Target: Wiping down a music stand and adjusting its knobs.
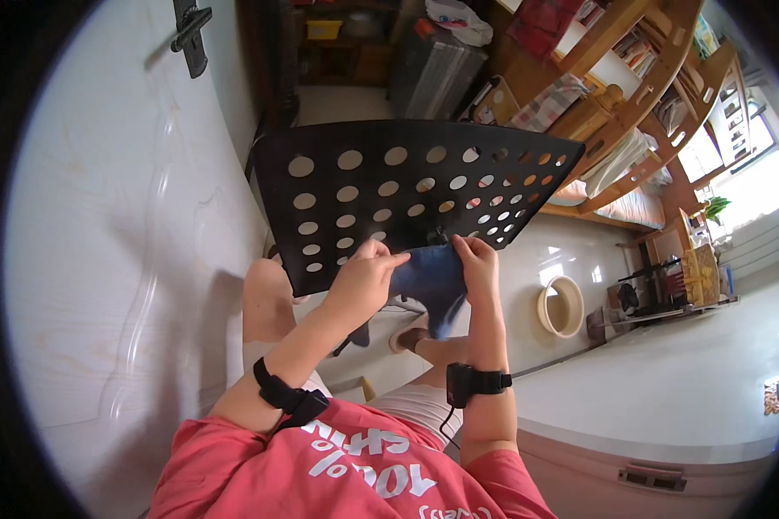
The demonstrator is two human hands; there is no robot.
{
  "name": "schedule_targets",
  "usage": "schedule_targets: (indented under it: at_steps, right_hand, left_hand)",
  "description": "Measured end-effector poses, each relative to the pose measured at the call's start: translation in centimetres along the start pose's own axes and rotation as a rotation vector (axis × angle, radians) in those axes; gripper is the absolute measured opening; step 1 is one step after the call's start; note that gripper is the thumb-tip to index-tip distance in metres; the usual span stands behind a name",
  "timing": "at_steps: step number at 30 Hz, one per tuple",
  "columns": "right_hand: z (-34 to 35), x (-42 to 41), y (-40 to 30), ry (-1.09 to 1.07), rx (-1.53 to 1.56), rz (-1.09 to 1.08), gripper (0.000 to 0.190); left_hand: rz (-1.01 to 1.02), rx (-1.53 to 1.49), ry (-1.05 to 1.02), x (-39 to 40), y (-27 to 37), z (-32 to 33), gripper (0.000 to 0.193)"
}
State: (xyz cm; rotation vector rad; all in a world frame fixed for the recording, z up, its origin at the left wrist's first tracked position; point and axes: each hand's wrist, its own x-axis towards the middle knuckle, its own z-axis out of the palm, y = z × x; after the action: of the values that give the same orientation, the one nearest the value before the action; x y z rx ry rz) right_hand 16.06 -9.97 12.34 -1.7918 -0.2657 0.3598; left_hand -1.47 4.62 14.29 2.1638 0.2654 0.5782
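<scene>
A dark blue piece of cloth (432,279), shaped like a sock, is stretched between my two hands in front of a music stand. My left hand (361,276) pinches its upper left edge, with the thumb and index finger at the corner. At the upper right corner my right hand (479,265) grips it between thumb and fingers. The lower part of the cloth dangles free and is slightly blurred. Right behind the hands stands the black perforated desk of the music stand (422,139), its lower edge partly hidden by them.
A white door (123,214) rises close on my left. To the right, a cream plastic bucket (579,305) sits on the glossy floor. Farther back are a grey case (435,71) and a wooden bunk bed (623,168). My knees flank the stand's lower area.
</scene>
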Motion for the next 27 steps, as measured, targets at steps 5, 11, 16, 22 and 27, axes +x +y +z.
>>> schedule_targets:
  at_steps: [5,11,16,22,27]
  right_hand:
    - [0.2,1.6,1.1,0.132,-0.135,-0.039,0.028]
    - [-0.5,2.7,6.4,0.202,-0.05,0.057,0.029]
    - [0.2,0.5,4.8,0.162,0.114,0.109,0.032]
    - [-0.5,0.3,3.9,0.106,0.036,0.026,0.029]
    - [0.5,-0.5,4.1,0.076,0.111,0.189,0.025]
  left_hand:
    - [-0.083,0.268,-0.061,1.2,1.3,0.5,0.032]
    - [-0.118,0.385,-0.2,3.0,2.5,1.7,0.042]
    - [-0.134,0.414,-0.203,2.5,1.7,2.0,0.026]
    - [-0.185,0.486,-0.265,1.7,-0.6,1.4,0.009]
    - [-0.159,0.36,-0.122,2.2,0.7,1.1,0.012]
